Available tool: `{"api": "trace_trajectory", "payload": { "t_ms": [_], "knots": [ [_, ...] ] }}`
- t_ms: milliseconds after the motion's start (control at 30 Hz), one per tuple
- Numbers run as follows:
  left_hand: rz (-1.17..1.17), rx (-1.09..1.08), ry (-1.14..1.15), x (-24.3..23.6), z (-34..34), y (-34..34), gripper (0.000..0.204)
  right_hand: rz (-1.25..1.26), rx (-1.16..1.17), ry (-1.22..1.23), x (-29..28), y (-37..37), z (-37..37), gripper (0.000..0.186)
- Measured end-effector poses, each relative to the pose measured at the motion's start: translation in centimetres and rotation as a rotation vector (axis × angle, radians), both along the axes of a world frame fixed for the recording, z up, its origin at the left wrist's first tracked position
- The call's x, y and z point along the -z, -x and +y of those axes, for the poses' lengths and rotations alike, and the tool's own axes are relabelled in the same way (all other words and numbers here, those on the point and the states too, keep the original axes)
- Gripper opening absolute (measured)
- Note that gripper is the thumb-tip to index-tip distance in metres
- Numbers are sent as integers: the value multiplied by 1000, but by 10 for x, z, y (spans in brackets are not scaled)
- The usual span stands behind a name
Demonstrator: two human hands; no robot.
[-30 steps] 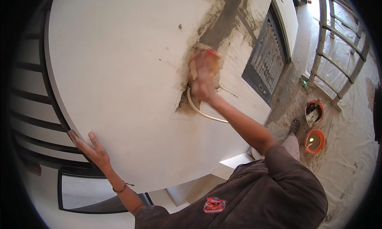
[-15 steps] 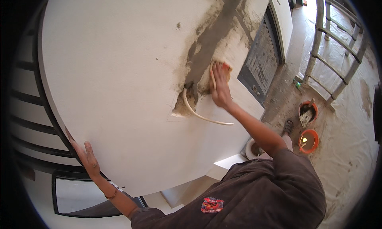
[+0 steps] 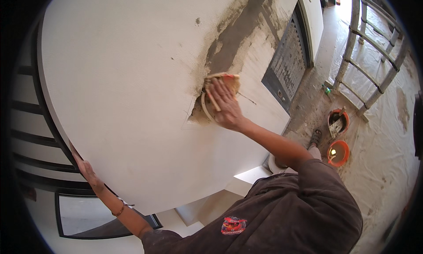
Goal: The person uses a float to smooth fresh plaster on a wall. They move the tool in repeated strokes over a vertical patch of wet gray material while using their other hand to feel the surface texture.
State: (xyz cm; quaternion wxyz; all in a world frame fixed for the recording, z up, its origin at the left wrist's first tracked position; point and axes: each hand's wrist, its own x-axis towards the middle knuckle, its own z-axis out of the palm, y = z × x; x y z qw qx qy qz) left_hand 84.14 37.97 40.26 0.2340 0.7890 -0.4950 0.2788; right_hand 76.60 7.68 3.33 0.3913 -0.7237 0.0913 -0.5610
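My right hand (image 3: 225, 106) presses a tan sponge (image 3: 234, 84) with a red patch flat against the white wall (image 3: 132, 91). The sponge covers the lower end of a grey mortar strip (image 3: 229, 44), just above a rough hole (image 3: 198, 111). A pale bent conduit (image 3: 204, 105) comes out by the hole, and my right hand hides part of it. At the wall's left edge my left hand (image 3: 89, 172) rests with fingers stretched along the edge, beside the dark window bars (image 3: 42, 138). Its fingertips are partly hidden.
A dark metal panel (image 3: 288, 60) is set in the wall on the right. Beyond it a wooden ladder (image 3: 370, 38) stands on plastic sheeting (image 3: 379, 143). Near my foot (image 3: 315, 137) are an orange bucket of water (image 3: 345, 159) and another orange bucket (image 3: 346, 121) holding a tool.
My right hand has moved the sponge left and slightly down, from the strip's right side onto its lower end by the conduit. My left hand has shifted slightly along the wall edge.
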Motion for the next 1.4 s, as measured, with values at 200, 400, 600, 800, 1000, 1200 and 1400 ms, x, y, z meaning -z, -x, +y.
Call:
{"api": "trace_trajectory", "payload": {
  "t_ms": [200, 400, 600, 800, 1000, 1200, 1400],
  "knots": [
    [105, 14, 75, 2, 11, -13, 102, -38, 64, -84, -14, -12, -18, 71],
    [119, 46, 51, 3, 9, -12, 104, -29, 62, -126, 2, -5, -42, 70],
    [59, 56, 37, 0, -1, -12, 102, 71, 84, -11, 41, -1, -43, 70],
    [42, 27, 22, 3, -1, -5, 100, -30, 6, -36, 11, -8, -25, 74],
    [76, 15, 30, 6, 5, -9, 99, -116, 169, -237, -20, -19, -60, 72],
    [25, 68, 11, 2, 0, -8, 99, -3, 13, -60, 24, -8, -39, 71],
    [11, 63, 22, 6, -3, -12, 99, -156, 147, -138, -29, -21, -79, 72]
  ]
}}
